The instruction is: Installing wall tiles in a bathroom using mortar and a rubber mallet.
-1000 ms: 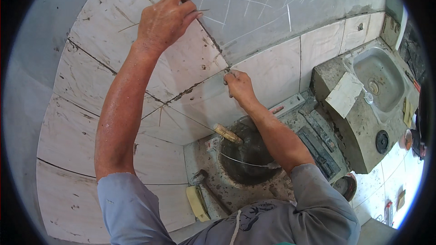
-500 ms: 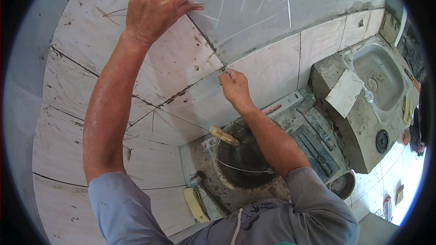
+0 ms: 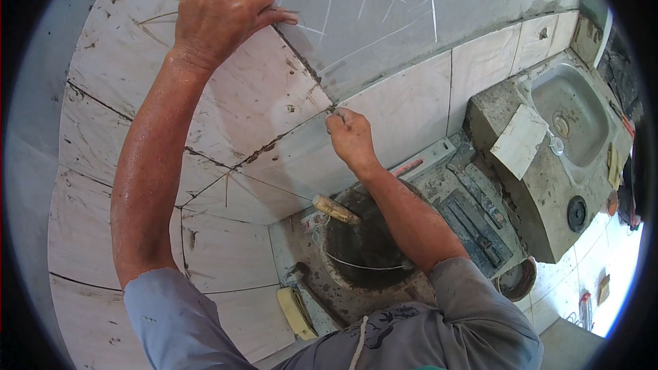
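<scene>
My left hand point(image 3: 223, 19) sits over the upper wall tile point(image 3: 264, 89), thumb and fingertips pinched on a thin sliver point(image 3: 294, 11) poking just past its right edge. That tile's lower right corner lies just beside my right hand point(image 3: 351, 138), whose fingers are curled together at the joint; what they hold, if anything, I cannot tell

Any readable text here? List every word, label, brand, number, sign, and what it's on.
None legible in this view.
Shirt: dark print, too small to make out any lettering.
Bar: red marking, too small to read.
Red-and-white piece near the wooden handle: too small and blurred.
Grey wall: white lines, some crossing; no letters or numbers made out.
</scene>
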`<state>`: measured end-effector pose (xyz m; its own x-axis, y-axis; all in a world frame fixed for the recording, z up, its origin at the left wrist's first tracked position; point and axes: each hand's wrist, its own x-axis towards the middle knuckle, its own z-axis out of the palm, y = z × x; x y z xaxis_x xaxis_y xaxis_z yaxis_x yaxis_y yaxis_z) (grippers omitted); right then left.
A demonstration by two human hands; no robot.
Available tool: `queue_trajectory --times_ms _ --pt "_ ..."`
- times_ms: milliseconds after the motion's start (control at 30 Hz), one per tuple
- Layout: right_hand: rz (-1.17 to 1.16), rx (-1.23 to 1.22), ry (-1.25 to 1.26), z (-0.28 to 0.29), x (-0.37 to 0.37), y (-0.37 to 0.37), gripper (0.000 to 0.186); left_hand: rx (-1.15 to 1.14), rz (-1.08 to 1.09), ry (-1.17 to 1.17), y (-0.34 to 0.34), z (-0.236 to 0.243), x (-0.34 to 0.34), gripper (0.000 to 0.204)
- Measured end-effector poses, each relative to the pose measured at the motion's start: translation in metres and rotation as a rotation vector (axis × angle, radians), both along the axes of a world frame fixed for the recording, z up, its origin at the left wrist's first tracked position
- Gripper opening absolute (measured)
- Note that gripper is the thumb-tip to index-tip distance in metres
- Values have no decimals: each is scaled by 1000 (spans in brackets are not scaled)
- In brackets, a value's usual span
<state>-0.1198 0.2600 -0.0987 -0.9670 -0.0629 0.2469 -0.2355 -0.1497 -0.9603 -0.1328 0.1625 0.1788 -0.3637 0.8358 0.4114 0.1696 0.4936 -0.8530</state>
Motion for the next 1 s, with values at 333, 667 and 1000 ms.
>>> queue_trajectory --times_ms 333,667,1000 --pt "-4 17 40 1 2 0 28 -58 5 42 7 3 0 40" --pt "56 -10 41 7 -4 -10 26 -67 65 82 -1 13 4 40" --pt "2 38 -18 -6 7 -5 26 414 -61 13 16 21 50 21"
